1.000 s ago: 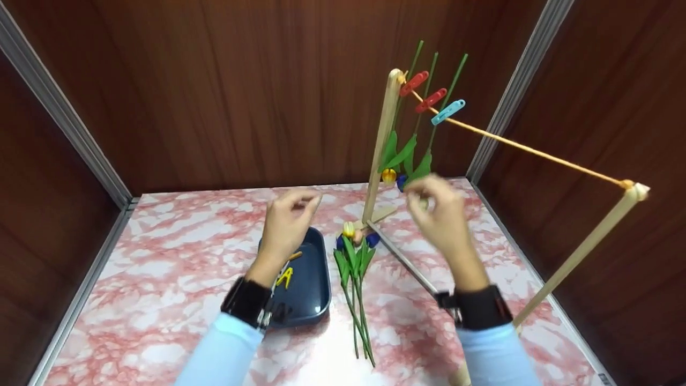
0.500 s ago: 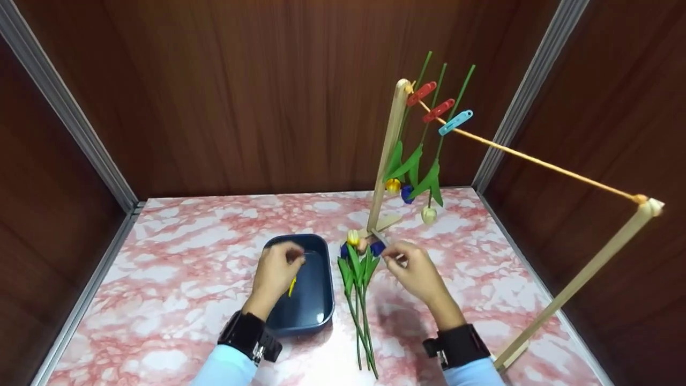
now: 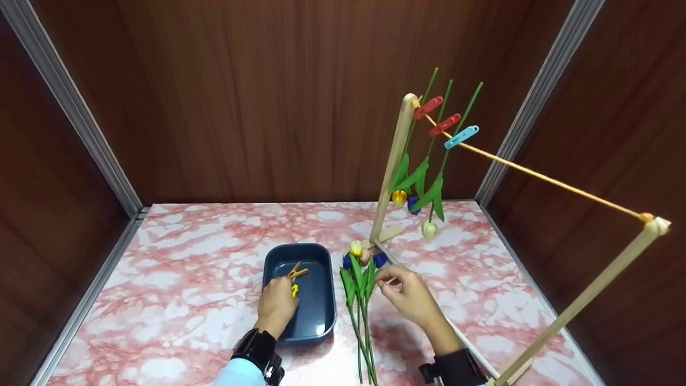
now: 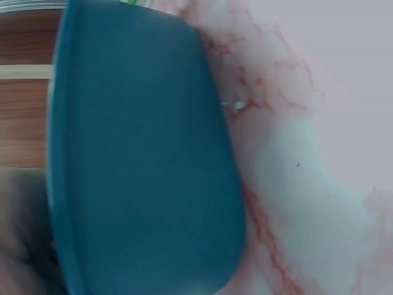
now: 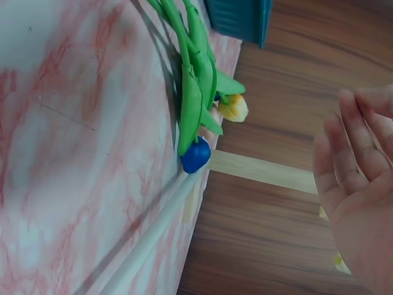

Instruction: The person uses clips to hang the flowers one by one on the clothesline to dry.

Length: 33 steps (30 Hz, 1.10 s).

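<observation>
My left hand (image 3: 283,298) reaches into a dark blue tray (image 3: 321,316), its curled fingers pinching a yellow clothespin (image 3: 294,290). An orange clothespin (image 3: 296,271) lies just beyond it in the tray. In the left wrist view only the tray (image 4: 141,153) shows, with a sliver of hand at the bottom left. My right hand (image 3: 385,280) hovers beside a bunch of artificial tulips (image 3: 358,273) lying on the marble table. Its palm (image 5: 356,184) is relaxed and holds nothing; the tulips (image 5: 193,104) lie just to its left.
A wooden drying rack stands at right: a far post (image 3: 394,166), a near post (image 3: 584,300) and an orange string (image 3: 536,174). Two red clothespins (image 3: 427,107) and a blue one (image 3: 461,136) hold three tulips (image 3: 423,185) head down. Wooden walls enclose the table.
Both hands came down from near the rack's post to the table. The left went into the tray onto the yellow clothespin; the right moved beside the lying tulips.
</observation>
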### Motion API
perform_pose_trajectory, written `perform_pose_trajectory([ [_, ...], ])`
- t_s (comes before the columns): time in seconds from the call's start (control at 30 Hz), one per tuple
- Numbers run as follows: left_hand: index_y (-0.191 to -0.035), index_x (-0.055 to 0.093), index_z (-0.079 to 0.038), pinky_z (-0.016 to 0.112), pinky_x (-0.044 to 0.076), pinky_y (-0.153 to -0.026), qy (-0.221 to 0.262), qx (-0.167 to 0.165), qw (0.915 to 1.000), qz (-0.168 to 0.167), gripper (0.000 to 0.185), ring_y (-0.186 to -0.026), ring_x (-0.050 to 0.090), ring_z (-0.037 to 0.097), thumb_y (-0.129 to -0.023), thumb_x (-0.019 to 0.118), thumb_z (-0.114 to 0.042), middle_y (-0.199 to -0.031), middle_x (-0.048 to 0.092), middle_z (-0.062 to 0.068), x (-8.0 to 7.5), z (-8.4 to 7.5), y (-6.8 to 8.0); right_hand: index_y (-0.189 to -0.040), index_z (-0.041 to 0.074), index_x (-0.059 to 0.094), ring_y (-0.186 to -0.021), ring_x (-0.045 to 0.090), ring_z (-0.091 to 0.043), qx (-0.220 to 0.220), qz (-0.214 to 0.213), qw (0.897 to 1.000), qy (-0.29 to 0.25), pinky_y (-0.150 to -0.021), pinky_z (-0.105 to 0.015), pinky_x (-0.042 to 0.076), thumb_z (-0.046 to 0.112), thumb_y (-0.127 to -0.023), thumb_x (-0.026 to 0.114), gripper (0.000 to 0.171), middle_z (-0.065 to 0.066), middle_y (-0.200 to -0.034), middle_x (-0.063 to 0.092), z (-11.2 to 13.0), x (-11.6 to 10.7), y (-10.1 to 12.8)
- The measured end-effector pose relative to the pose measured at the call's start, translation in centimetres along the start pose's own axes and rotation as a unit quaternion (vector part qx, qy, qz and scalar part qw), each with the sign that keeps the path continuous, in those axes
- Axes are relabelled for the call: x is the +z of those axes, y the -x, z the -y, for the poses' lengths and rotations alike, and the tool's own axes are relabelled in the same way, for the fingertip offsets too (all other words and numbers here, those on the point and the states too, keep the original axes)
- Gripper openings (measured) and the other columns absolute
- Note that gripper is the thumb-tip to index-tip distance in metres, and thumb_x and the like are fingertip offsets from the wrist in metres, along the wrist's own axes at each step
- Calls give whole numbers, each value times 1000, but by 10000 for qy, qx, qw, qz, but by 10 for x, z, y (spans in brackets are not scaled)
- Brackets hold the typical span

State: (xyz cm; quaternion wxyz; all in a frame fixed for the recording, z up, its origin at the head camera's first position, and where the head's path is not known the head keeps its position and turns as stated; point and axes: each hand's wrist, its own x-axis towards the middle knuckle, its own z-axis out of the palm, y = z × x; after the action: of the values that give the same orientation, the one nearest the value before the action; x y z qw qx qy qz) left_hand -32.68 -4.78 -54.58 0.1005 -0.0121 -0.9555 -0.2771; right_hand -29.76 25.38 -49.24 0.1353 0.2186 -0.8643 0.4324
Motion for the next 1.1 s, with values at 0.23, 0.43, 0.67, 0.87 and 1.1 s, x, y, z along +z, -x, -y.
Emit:
perform_pose_trajectory([
  [0.23, -87, 71, 3, 58, 60, -75, -92, -101, 9998, -148, 10, -85, 73, 44, -81, 79, 6, -89, 71, 21, 9, -1, 0, -97, 15, 76, -95, 70, -19, 86, 143, 9997, -169, -81, -32, 59, -1, -97, 72, 16, -2, -101, 77, 3, 5, 4],
  [0.43, -95, 72, 4, 57, 61, -76, -17, -1, 10000, -98, 21, -87, 72, 46, -77, 79, 11, -98, 67, 19, 14, -4, 4, -98, 15, 77, -95, 69, -18, 81, 173, 9998, -107, -82, -32, 57, 1, -99, 72, 15, 0, -101, 76, 5, 6, 9],
  [0.67, -120, 69, 5, 57, 61, -78, -198, 208, 9994, -180, 36, -92, 71, 45, -85, 69, 15, -110, 65, 22, 13, -3, 11, -97, 16, 77, -91, 69, -14, -231, 54, 9993, -276, -79, -33, 59, -3, -96, 73, 19, 1, -96, 76, 5, 9, 12],
  [0.87, -98, 72, 3, 56, 60, -77, -349, 63, 9992, 185, 15, -86, 72, 41, -88, 66, 13, -92, 68, 18, 8, -2, 15, -97, 11, 77, -90, 69, -10, -235, 144, 9987, -430, -79, -32, 60, -2, -96, 73, 13, 3, -96, 75, -1, 14, 14],
  [1.1, -86, 70, 1, 55, 60, -71, -78, -419, 9982, 414, 13, -84, 74, 39, -89, 65, 12, -89, 73, 21, 7, -10, 9, -97, 17, 77, -90, 68, -10, -151, 118, 9990, -394, -80, -32, 60, -1, -97, 73, 18, 2, -96, 76, -2, 12, 10],
])
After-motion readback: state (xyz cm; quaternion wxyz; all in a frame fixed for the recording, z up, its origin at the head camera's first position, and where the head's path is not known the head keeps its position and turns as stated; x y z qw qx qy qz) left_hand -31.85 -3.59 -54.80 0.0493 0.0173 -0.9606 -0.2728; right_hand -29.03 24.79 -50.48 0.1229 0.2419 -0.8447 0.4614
